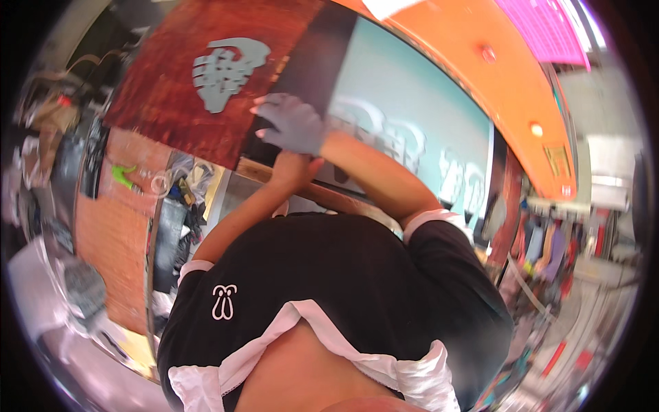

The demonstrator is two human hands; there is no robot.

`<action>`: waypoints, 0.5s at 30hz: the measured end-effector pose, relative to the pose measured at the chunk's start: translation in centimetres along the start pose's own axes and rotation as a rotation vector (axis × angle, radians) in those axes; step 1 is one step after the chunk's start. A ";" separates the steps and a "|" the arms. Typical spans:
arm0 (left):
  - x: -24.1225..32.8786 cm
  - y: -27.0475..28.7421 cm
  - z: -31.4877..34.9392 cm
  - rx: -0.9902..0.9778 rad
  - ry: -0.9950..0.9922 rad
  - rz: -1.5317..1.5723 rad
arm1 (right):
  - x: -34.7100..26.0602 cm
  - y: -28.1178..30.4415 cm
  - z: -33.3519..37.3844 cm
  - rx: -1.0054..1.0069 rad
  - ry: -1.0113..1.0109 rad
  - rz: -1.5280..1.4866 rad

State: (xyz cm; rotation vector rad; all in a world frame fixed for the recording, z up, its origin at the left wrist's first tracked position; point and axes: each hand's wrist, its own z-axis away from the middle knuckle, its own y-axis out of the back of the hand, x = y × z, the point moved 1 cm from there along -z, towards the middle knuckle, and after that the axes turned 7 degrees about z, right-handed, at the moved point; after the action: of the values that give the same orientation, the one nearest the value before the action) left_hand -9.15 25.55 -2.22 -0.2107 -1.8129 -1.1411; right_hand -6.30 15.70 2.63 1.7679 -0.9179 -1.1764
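My right hand point(294, 123), in a grey glove with bare fingertips, reaches left over a dark strip of the work surface. Its fingers are apart and nothing shows in them, though motion blurs them slightly. Just below its wrist is my bare left hand point(296, 169); the thumb shows, while the right hand and forearm hide most of its fingers. Left of the right hand, a flat grey slotted piece point(223, 72), shaped like a shoe upper, lies on a reddish-brown board point(161, 89). Similar pale shapes point(384, 134) appear on the light teal panel point(405, 75) to the right.
An orange machine beam point(473, 48) with a round light runs along the far right of the panel. A wooden rail point(343, 196) lies along the near edge. At left stands a brown board point(110, 240) with a bright green object point(125, 177), beside a cluttered gap.
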 end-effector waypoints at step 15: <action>8.0 3.5 -8.8 -0.399 0.070 1.434 | 0.9 9.9 24.4 0.446 -0.680 0.339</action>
State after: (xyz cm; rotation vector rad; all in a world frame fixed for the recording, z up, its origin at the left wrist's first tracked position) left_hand -5.97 18.15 7.21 -1.3986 -0.8788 -0.3858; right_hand -30.36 5.33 5.27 1.4407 -1.9217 -1.4398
